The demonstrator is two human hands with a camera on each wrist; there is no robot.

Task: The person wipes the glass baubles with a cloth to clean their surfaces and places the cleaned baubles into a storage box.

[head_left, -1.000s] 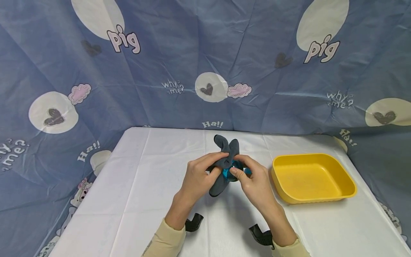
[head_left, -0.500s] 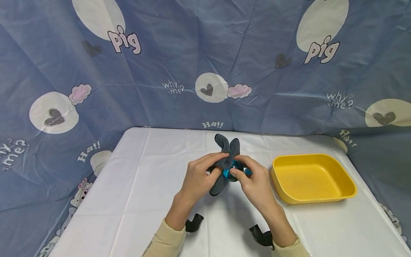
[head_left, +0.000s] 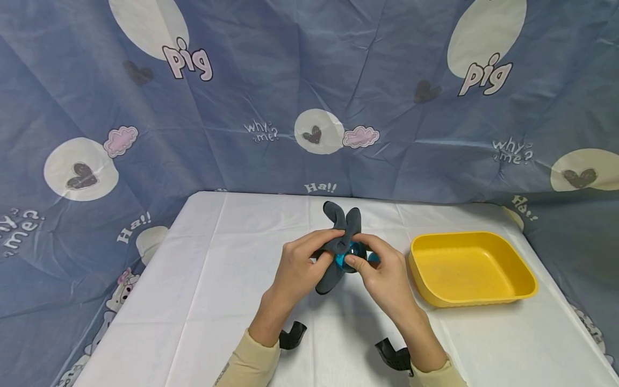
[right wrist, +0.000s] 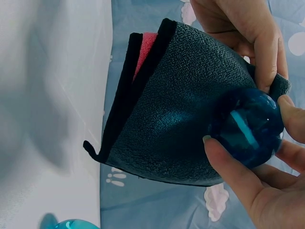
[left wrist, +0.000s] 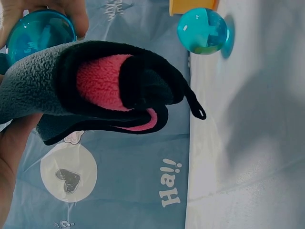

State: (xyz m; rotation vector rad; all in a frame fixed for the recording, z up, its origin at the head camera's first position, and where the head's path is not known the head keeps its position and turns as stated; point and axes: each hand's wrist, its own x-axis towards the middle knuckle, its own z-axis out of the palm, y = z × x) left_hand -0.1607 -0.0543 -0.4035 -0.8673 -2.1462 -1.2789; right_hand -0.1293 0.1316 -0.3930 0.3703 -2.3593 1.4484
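Note:
In the head view my left hand (head_left: 299, 266) grips a folded grey cloth (head_left: 353, 221) above the white table. The cloth has black edging, a small hanging loop and a pink inner side (left wrist: 102, 81), which shows in the left wrist view. My right hand (head_left: 390, 274) holds a clear blue ball (right wrist: 248, 126) between thumb and fingers. The grey side of the cloth lies against this ball, as the right wrist view shows. A second blue ball (left wrist: 202, 31) rests on the table; in the head view my right hand partly hides it.
A yellow rectangular tub (head_left: 474, 301) stands to the right of my hands on the white-covered table (head_left: 232, 301). Behind the table hangs a blue printed curtain (head_left: 271, 75). Black curved pieces (head_left: 293, 336) sit by both wrists.

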